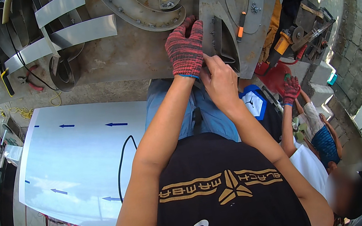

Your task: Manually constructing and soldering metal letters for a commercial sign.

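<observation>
My left hand [186,49] wears a red and black knit glove with a blue cuff. It is over the near part of the metal table, beside the curved end of a U-shaped sheet-metal piece [142,20], fingers loosely bent with a gap between them and nothing seen in them. Bare, my right hand [222,82] is pressed against the left wrist, its thumb and fingers closed at the edge of the glove cuff. Right of the hands lies a grey metal piece with a pointed, raised-wall opening [225,42].
Bent metal strips [83,31], yellow-handled pliers [0,77] and red-handled cutters [31,81] lie left. An orange-handled tool [241,25] is right, near an angle grinder [284,42]. A white panel [78,153] stands lower left. Another person's gloved hand [290,91] is at right.
</observation>
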A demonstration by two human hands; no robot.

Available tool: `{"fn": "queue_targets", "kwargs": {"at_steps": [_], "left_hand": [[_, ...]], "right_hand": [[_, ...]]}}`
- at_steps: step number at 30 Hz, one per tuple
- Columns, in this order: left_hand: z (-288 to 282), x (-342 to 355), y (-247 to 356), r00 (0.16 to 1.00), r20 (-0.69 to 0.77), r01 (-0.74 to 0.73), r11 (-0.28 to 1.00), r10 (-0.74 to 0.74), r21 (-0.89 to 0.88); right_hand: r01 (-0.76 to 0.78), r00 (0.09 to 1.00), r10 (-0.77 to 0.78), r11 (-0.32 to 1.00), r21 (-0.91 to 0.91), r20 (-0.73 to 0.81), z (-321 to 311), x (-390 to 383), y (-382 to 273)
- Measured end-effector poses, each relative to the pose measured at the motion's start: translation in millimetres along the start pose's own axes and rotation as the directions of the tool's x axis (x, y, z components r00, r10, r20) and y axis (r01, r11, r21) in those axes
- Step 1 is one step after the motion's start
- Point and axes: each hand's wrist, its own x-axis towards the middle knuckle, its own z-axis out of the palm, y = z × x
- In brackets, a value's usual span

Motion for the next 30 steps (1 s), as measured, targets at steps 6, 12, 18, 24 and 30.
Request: {"fn": "queue_targets", "kwargs": {"at_steps": [6,12,18,24,30], "left_hand": [[-1.5,-1.0,1.7,1.000,0.011,0.024,0.999,-0.024,-0.028],[-1.5,0.8,1.8,1.000,0.011,0.016,1.000,-0.016,0.001],[-1.5,-0.2,1.9,1.000,0.009,0.002,0.999,-0.002,0.040],[-0.1,-0.8,2.7,0.999,-0.019,-0.029,1.000,0.029,0.001],[-0.3,-1.0,2.8,1.000,-0.003,0.001,1.000,-0.001,-0.001]], "right_hand": [[0.004,1.000,-0.004,1.000,0.021,0.005,1.3,-0.5,2.9],[-0.030,0.999,0.029,0.999,0.011,0.038,-2.6,0.4,-1.1],[-0.083,0.996,0.081,0.995,0.061,0.040,-30.4,-3.9,-4.4],[-0.162,0.982,0.184,0.936,0.314,-0.041,-58.7,2.9,7.6],[-0.220,0.960,0.187,0.964,0.147,0.210,-35.8,3.5,-0.2]]}}
